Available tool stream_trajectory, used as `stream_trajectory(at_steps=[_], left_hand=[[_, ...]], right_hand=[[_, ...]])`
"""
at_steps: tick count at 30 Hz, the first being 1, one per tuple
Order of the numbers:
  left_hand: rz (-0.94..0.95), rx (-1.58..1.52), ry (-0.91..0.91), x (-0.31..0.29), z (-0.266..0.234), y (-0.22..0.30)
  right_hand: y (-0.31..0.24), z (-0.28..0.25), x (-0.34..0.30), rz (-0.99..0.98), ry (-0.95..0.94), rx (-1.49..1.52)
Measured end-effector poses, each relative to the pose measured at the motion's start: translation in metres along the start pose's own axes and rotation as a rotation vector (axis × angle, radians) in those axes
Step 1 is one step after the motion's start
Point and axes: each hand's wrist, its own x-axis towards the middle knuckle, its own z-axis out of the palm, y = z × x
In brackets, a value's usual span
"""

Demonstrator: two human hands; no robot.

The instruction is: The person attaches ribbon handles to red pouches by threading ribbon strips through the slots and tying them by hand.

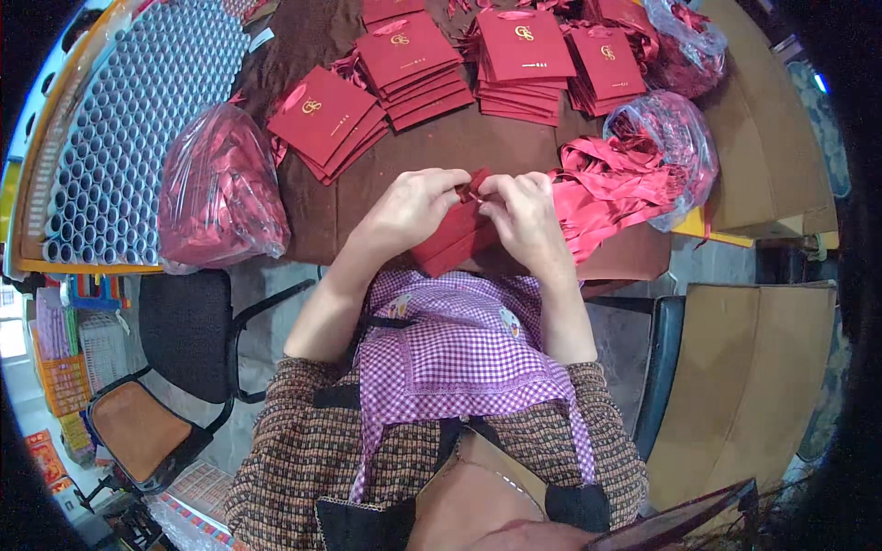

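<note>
A dark red paper gift bag [452,241] lies tilted at the table's near edge, in front of my apron. My left hand [415,209] is closed in a pinch at the bag's upper edge. Close beside it, my right hand [527,222] pinches too, its fingertips almost meeting the left ones. Between them shows a short bit of red ribbon [476,191]; the fingers hide most of it. Loose red satin ribbons [606,188] spill from a clear plastic bag [687,151] just right of my right hand.
Stacks of red gift bags [524,46] with ribbon handles line the far side of the brown-covered table [432,147]. At left, a ribbon-filled plastic bag [223,188] stands beside a rack of round tubes [138,138]. Chairs [188,340] and cardboard boxes [753,367] flank me.
</note>
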Motion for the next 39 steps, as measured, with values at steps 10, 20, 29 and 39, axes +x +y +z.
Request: stream_trajectory(at_steps=[10, 20, 29, 39], left_hand=[[-0.14, 0.035, -0.112, 0.008, 0.005, 0.001], [-0.366, -0.116, -0.197, 0.014, 0.01, -0.006], [-0.656, -0.584, -0.111, 0.008, 0.006, -0.029], [-0.77, -0.604, 0.385, -0.01, -0.025, -0.093]], right_hand=[[0.0, 0.004, 0.001, -0.034, 0.024, 0.0], [0.0, 0.004, -0.002, -0.079, -0.019, -0.069], [0.006, -0.002, -0.002, -0.004, -0.207, -0.088], [0.021, -0.009, -0.002, 0.115, -0.265, -0.08]])
